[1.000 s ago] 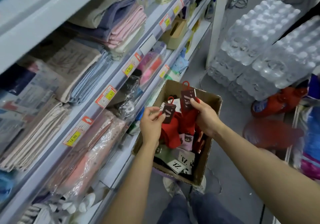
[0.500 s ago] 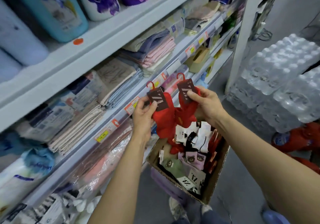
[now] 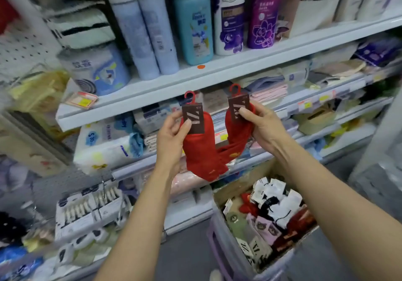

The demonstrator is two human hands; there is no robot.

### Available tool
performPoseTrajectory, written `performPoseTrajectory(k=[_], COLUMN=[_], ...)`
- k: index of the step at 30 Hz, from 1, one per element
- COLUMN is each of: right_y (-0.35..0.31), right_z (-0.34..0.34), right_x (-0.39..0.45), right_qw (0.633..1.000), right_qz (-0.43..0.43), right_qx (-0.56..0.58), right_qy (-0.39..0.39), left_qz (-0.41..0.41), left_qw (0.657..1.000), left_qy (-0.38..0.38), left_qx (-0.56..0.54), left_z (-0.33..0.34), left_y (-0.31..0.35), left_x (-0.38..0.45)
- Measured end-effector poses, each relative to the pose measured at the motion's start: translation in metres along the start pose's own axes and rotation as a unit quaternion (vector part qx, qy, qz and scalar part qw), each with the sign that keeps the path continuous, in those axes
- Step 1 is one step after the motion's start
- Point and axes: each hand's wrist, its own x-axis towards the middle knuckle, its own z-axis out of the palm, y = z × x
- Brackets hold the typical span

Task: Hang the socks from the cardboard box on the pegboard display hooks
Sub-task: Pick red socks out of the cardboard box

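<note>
Red socks are being held up in both hands in front of the store shelves: the left hand [image 3: 171, 135] is pinching the dark card header of the left red pair [image 3: 201, 150], thumb lying across the card, and the right hand [image 3: 264, 126] is pinching the header of the right red pair [image 3: 237, 126] the same way. Each header is carrying a small red plastic hook at its top, both pointing upward and free of any peg. The two pairs are hanging side by side, their toes crossing below. Neither is on a display hook yet, so by my reading the task is sitting at an early stage for these two, lifted clear and waiting to be hung. The cardboard box [image 3: 239, 185] is sitting low at the right, still holding a heap of carded socks [image 3: 272, 211] in black-and-white, pink, green and red, so plenty is left to do. White pegboard [image 3: 19, 50] is showing at the far left, well apart from both hands and blurred; whether its hooks are free I cannot tell. Bottles [image 3: 193, 26] are standing on the shelf [image 3: 217, 69] above.
</note>
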Motion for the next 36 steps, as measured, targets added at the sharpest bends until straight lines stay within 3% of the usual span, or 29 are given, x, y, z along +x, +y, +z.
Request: performPoseTrajectory(k=[6, 15, 25, 30, 36], right_y=[0.004, -0.010, 0.057, 0.091, 0.137], right_z=[0.074, 0.218, 0.424, 0.516, 0.606], right_x=[-0.006, -0.012, -0.074, -0.110, -0.159], right_qw=[0.998, 0.974, 0.949, 0.939, 0.943], right_qz=[0.009, 0.024, 0.079, 0.100, 0.074], right_qx=[0.017, 0.163, 0.127, 0.138, 0.090], right_qy=[-0.061, -0.155, -0.277, -0.300, -0.311], left_qz=[0.082, 0.170, 0.199, 0.221, 0.236], left_qw=[0.988, 0.940, 0.911, 0.893, 0.849], left_qy=[0.127, 0.297, 0.359, 0.381, 0.463], left_qx=[-0.011, 0.006, 0.045, 0.091, 0.100], left_z=[-0.066, -0.218, -0.354, -0.412, -0.476], left_y=[0.054, 0.142, 0.204, 0.233, 0.233], left_x=[-0.029, -0.097, -0.163, -0.204, -0.247])
